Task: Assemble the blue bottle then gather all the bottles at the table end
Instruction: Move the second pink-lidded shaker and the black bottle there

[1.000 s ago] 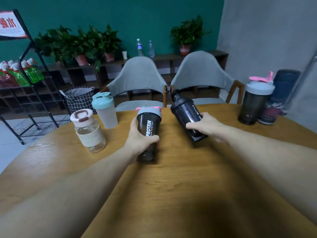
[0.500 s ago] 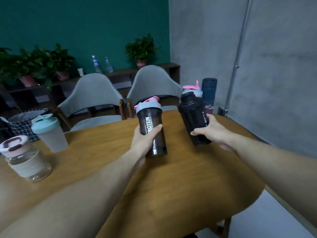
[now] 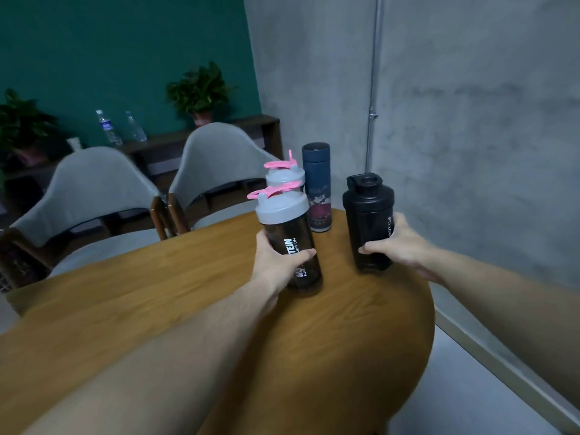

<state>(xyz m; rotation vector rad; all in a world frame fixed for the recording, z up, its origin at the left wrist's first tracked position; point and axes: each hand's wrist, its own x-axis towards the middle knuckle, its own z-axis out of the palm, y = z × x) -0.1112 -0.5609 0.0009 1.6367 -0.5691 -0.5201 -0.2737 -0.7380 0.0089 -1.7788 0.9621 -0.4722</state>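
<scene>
My left hand (image 3: 276, 265) grips a dark protein shaker (image 3: 290, 237) with a grey lid and pink flip cap, upright on the wooden table (image 3: 194, 296). My right hand (image 3: 398, 243) holds an all-black shaker bottle (image 3: 368, 221), also upright on the table near its rounded right end. Behind them stand a second grey-lidded shaker (image 3: 284, 174) with a pink cap, mostly hidden by the first, and a blue patterned flask (image 3: 317, 186) with its dark cap on.
The table's rounded end (image 3: 430, 309) drops off just right of the black shaker, with grey floor and a concrete wall beyond. Two grey chairs (image 3: 219, 171) stand along the far side. Potted plants and water bottles (image 3: 108, 128) sit on a back shelf.
Both hands carried their shakers rightward across the table to its end and brought them down beside the blue flask and the other shaker. The view swung right, so the clear bottles left the frame.
</scene>
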